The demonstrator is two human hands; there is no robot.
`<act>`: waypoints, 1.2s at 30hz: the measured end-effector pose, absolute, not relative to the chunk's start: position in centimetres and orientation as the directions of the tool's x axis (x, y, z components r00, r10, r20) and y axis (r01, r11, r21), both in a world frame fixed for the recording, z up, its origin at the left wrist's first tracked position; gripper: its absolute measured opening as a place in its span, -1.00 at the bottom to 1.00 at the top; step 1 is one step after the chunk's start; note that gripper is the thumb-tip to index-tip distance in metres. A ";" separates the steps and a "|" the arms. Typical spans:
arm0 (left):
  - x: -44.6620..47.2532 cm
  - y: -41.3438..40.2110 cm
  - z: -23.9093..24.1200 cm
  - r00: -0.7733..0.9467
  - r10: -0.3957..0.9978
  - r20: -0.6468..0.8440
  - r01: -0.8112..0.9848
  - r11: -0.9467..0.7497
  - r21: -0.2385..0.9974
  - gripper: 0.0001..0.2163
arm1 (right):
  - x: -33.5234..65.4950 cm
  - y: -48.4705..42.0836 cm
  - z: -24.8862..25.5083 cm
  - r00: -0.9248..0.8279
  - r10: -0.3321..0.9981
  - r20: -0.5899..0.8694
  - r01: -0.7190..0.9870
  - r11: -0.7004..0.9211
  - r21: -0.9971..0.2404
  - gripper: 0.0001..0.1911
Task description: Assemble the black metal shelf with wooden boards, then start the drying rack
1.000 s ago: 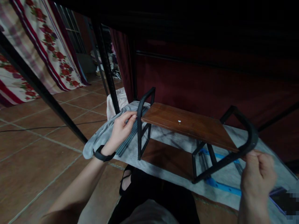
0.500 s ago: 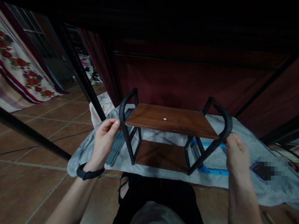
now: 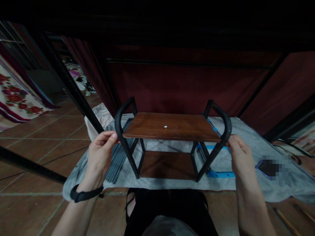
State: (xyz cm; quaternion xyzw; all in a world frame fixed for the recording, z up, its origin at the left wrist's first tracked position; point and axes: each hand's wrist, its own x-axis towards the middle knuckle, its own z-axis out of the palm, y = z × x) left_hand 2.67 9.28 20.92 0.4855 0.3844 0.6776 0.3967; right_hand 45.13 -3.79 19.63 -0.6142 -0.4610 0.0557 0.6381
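Observation:
A small two-tier shelf rack stands on a grey cloth in front of me. It has brown wood-grain boards and bent black tube side frames. A small white mark shows on the upper board. My left hand is closed, thumb and forefinger pinched at the left tube just under the upper board's level. On the opposite side my right hand is closed at the right tube; its fingertips are partly hidden behind the frame. The lower board lies close to the cloth between the side frames.
Several grey tubes lie on the cloth left of the rack. Blue plastic pieces lie to its right, near a phone. A black metal post and dark red fabric stand around and behind.
The view has turned slightly, so the surroundings shift and the rack sits a little further left in view. Both hands stay at the rack's sides.

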 end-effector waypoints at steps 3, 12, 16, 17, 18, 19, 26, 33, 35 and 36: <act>2.7 8.9 21.8 -0.211 0.918 0.337 -0.188 -0.376 0.907 -0.83 | 45.3 -3.5 20.2 0.581 0.641 0.501 0.478 0.230 -0.848 -0.55; 2.2 11.2 27.9 -0.168 0.948 0.270 -0.264 -0.307 0.914 -0.89 | 46.0 -1.1 24.6 0.645 0.617 0.451 0.238 0.399 -0.885 -0.68; 2.7 12.2 30.4 -0.085 0.996 0.035 -0.242 -0.054 0.969 -0.77 | 46.7 0.3 26.6 0.575 0.761 0.300 0.003 0.364 -0.931 -0.75; 2.9 12.5 30.8 -0.051 0.998 -0.027 -0.234 0.015 0.972 -0.74 | 47.0 0.6 26.9 0.550 0.800 0.240 -0.048 0.317 -0.947 -0.76; 3.0 12.7 31.1 -0.015 0.997 -0.081 -0.224 0.076 0.972 -0.73 | 47.1 0.9 27.1 0.525 0.833 0.175 -0.097 0.262 -0.960 -0.77; 3.0 13.0 31.2 0.019 0.992 -0.127 -0.210 0.128 0.969 -0.72 | 47.3 1.2 27.3 0.498 0.860 0.112 -0.143 0.209 -0.967 -0.77; 3.6 15.2 31.5 0.104 0.979 -0.174 -0.234 0.194 0.953 -0.75 | 47.1 3.0 28.6 0.307 0.952 -0.002 -0.272 0.085 -0.959 -0.68; 4.2 14.9 32.5 0.107 0.963 -0.247 -0.197 0.264 0.944 -0.71 | 47.5 3.8 29.8 0.218 0.976 -0.028 -0.320 0.044 -0.946 -0.71; 4.2 14.9 32.7 0.066 0.964 -0.258 -0.159 0.265 0.951 -0.73 | 47.5 3.9 30.1 0.203 0.978 -0.056 -0.356 0.021 -0.934 -0.72; 4.2 14.8 32.9 0.049 0.964 -0.263 -0.134 0.267 0.954 -0.74 | 47.6 3.9 30.2 0.194 0.979 -0.069 -0.369 0.008 -0.929 -0.73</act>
